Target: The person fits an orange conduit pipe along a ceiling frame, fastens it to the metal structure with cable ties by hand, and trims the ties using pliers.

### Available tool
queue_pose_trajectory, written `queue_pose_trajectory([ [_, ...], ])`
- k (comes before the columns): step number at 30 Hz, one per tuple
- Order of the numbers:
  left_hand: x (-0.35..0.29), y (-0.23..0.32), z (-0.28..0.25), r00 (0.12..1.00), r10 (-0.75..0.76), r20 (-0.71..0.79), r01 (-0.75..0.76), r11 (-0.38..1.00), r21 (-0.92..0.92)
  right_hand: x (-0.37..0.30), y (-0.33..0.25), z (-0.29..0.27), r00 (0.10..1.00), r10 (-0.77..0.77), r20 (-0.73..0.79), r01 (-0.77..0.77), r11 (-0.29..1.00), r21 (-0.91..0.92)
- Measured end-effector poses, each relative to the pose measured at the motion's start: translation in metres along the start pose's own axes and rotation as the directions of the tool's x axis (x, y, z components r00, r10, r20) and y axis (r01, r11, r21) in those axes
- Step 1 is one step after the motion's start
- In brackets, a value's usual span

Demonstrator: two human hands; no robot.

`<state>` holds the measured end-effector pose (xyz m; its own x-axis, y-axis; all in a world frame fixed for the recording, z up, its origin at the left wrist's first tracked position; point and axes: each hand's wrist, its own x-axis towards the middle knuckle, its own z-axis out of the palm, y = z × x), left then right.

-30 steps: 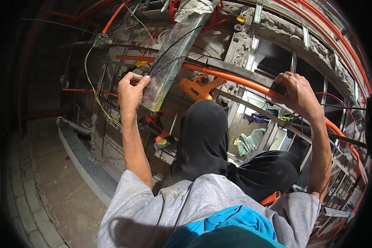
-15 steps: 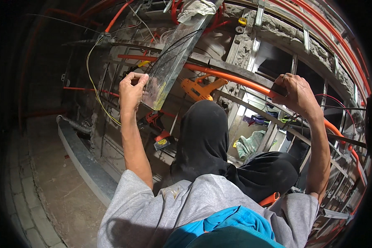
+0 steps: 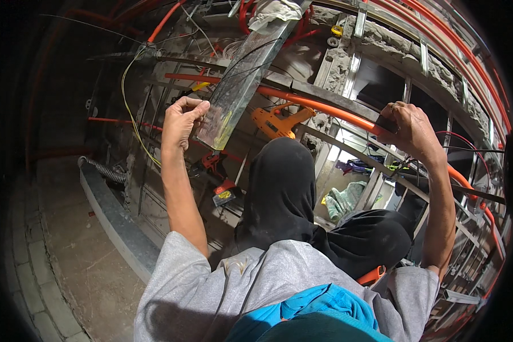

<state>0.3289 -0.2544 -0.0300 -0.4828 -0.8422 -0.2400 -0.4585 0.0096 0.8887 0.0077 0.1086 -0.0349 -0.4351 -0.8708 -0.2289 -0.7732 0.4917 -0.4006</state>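
My left hand (image 3: 181, 122) is raised at the left with thumb and fingers pinched together. What it holds, if anything, cannot be made out. It is beside the near end of a grey metal channel (image 3: 242, 82), over which a thin black wire (image 3: 248, 58) runs. At the right, my right hand (image 3: 411, 130) is closed around a long orange conduit pipe (image 3: 330, 113); something dark shows between its fingers. The pipe passes behind the channel and bends down beyond my right hand.
An orange power tool (image 3: 279, 121) and a red cordless drill (image 3: 222, 185) lie ahead of my knees. Tape rolls (image 3: 334, 35) rest on a ledge. A curved metal channel (image 3: 117, 222) lies on the floor at left. A green cloth (image 3: 346, 199) is near my right knee (image 3: 370, 239).
My left hand has shifted slightly left, with its thumb pointing more toward the channel. My right hand stays at the same place on the conduit pipe.
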Motion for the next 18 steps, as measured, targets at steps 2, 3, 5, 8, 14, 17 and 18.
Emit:
queue_pose_trajectory([
  [2, 0.001, 0.000, -0.002, 0.999, 0.025, 0.024, -0.025, 1.000, -0.010, 0.000, 0.000, 0.001, 1.000, 0.003, -0.010, -0.003, 1.000, -0.006],
  [3, 0.001, -0.001, -0.003, 0.999, 0.024, 0.023, -0.024, 1.000, -0.010, -0.001, -0.001, 0.002, 1.000, 0.001, -0.009, -0.001, 1.000, -0.005],
  [5, 0.003, -0.001, -0.004, 0.999, -0.011, 0.046, 0.012, 1.000, -0.021, -0.002, 0.000, 0.002, 0.999, -0.038, -0.031, 0.037, 0.999, -0.025],
  [8, 0.006, -0.001, -0.004, 0.995, -0.016, 0.096, 0.017, 1.000, -0.007, -0.004, -0.001, -0.001, 1.000, 0.011, 0.013, -0.011, 0.999, -0.030],
  [14, -0.007, 0.025, -0.004, 0.971, 0.209, -0.118, -0.204, 0.977, 0.060, -0.003, 0.043, 0.024, 0.945, -0.243, -0.219, 0.227, 0.969, -0.098],
  [17, -0.021, 0.051, -0.011, 0.891, 0.428, -0.152, -0.420, 0.904, 0.080, 0.002, 0.034, 0.017, 0.991, -0.085, -0.101, 0.083, 0.996, -0.015],
  [18, -0.039, 0.069, 0.001, 0.843, 0.495, -0.208, -0.460, 0.866, 0.195, 0.005, 0.033, 0.018, 0.983, -0.131, -0.125, 0.114, 0.984, -0.137],
])
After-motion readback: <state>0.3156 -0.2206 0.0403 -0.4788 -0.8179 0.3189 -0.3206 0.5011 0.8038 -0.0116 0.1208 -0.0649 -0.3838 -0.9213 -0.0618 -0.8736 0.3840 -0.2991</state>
